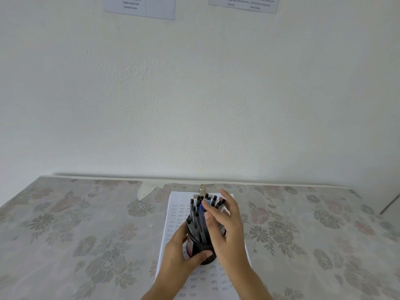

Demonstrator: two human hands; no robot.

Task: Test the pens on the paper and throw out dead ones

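A black mesh pen cup (200, 249) stands on a white sheet of paper (176, 215) covered in rows of short pen marks. Several capped pens (195, 215) with black and blue caps stick up out of the cup. My left hand (184, 252) grips the cup's lower left side, thumb curled across its front. My right hand (225, 226) reaches over the pens from the right, fingers spread and touching the bundle; whether it pinches any one pen is hidden.
The paper sits on a clipboard whose metal clip (202, 190) shows at the far end. Everything lies on a table with a floral cloth (86, 224) against a white wall. Two printed sheets (139, 6) hang high on the wall.
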